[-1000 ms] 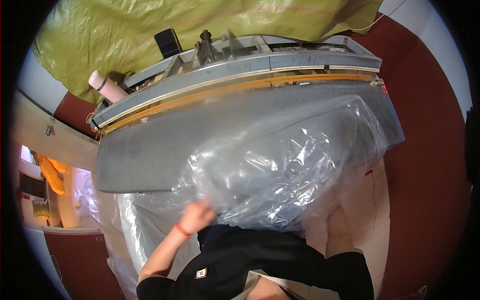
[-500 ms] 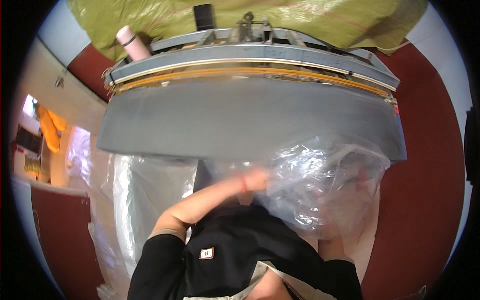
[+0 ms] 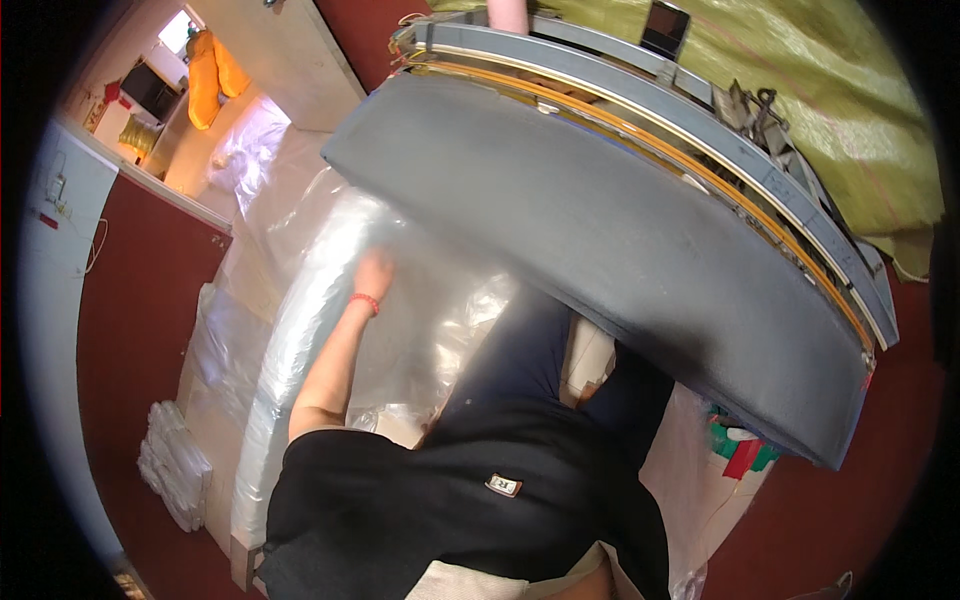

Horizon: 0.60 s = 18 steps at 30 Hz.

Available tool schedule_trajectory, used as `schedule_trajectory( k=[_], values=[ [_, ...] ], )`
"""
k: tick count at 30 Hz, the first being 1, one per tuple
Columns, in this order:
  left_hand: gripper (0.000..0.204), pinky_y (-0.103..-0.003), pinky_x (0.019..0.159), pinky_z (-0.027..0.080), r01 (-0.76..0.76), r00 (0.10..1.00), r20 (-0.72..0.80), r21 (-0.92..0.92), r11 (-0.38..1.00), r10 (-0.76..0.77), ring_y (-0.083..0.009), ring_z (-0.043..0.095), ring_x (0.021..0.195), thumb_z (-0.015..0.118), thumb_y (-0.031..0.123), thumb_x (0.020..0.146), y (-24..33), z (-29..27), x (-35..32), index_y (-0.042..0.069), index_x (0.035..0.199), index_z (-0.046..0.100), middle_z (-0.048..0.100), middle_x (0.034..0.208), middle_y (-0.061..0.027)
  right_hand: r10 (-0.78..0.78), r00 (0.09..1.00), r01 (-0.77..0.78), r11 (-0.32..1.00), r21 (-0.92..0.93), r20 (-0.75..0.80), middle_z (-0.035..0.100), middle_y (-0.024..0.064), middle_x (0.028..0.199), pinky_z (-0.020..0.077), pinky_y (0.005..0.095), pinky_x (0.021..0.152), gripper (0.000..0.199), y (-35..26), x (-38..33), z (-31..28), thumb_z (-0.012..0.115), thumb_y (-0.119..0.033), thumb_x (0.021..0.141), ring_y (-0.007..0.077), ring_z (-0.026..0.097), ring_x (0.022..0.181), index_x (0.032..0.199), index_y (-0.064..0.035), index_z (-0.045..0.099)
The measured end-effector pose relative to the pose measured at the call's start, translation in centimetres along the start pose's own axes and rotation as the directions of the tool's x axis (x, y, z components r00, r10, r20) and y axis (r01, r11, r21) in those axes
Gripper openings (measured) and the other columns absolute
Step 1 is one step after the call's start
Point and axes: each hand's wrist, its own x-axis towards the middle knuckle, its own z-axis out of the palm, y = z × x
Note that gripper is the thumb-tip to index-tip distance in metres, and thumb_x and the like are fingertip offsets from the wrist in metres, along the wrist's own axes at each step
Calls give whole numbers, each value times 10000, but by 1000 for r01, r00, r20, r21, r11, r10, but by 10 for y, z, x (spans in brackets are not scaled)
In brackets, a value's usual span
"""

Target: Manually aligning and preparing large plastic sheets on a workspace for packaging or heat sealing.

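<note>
My left hand (image 3: 375,272), with a red bracelet at its wrist, reaches out over the clear plastic film (image 3: 425,300) on the left. It is beside a long, pale, plastic-covered roll (image 3: 285,385). Motion smears the fingers, and I cannot tell if they grip the film. In front of me runs a long grey-topped bench (image 3: 600,235), whose left end is just beyond this hand. My right hand is out of sight; only the black sleeve on that side shows.
Behind the grey top is a metal frame (image 3: 640,95) with orange strips, a pink cylinder (image 3: 508,15) and a dark flat object (image 3: 665,28). Folded clear plastic (image 3: 175,465) lies on the floor at left. Green and red material (image 3: 742,450) sits under the bench's right end.
The view has turned left. My left hand has moved from the crumpled clear plastic to the film on the left. The crumpled plastic and my right forearm have left their earlier place before me.
</note>
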Motion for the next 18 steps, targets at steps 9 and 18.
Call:
schedule_trajectory(
  k=[9, 18],
  values=[
    [264, -372, 849, 420, 38, 972, -232, 330, 943, 42, -320, 514, 1000, 506, 33, 728, -80, -17, 71, 20, 985, 570, 554, 1065, -167, -465, 839, 409, 881, -236, -283, 440, 187, 1251, 350, 346, 942, 490, -102, 121, 193, 553, -226, 834, 303, 437, 1142, 1233, 21, 413],
    [16, -352, 655, 453, 97, 993, -94, 221, 970, -77, -304, 572, 748, 567, 11, 709, -102, -77, -13, 12, 725, 566, 592, 793, -140, -946, 235, 959, 188, 211, -223, 585, 135, 1054, 423, 320, 858, 210, -448, -48, 224, 526, -30, 837, 249, 561, 978, 1037, 18, 568]
  ],
)
